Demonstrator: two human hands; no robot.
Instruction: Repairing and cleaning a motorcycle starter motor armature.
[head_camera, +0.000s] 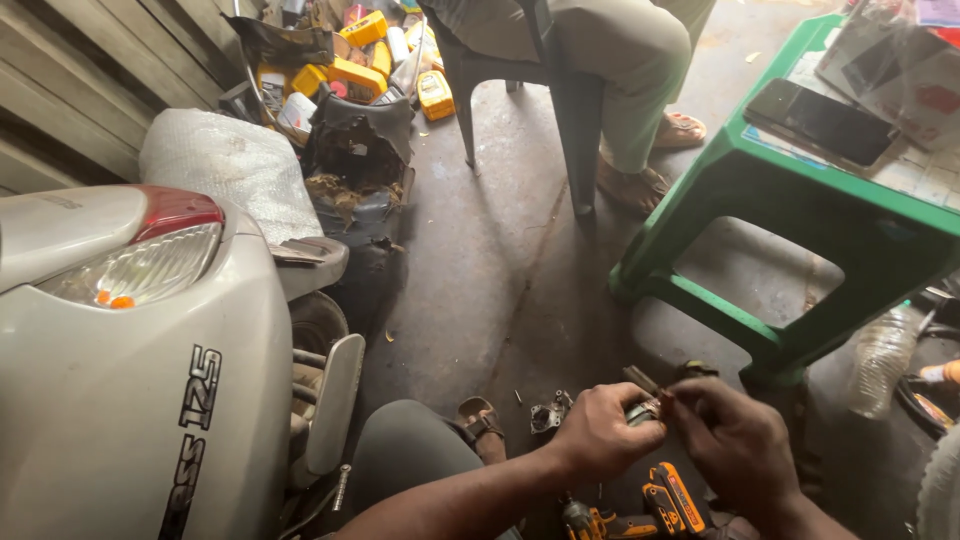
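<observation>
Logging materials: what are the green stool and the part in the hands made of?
Green stool: looks like moulded plastic, with a glossy, scuffed one-piece frame. Small part held between left hand and right hand: probably metal, dull grey and grimy; mostly hidden.

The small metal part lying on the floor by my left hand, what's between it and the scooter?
In the head view, my bent knee and sandalled foot lie between the small metal part and the scooter; the left hand is just right of the part.

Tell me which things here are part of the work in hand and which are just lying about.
In hand:
left hand and right hand, both on the small grey metal part
small grey metal casting on the floor
orange and black power drill

Lying about:
green plastic stool with black phone
white scooter tail
yellow oil bottles
clear plastic bottle
</observation>
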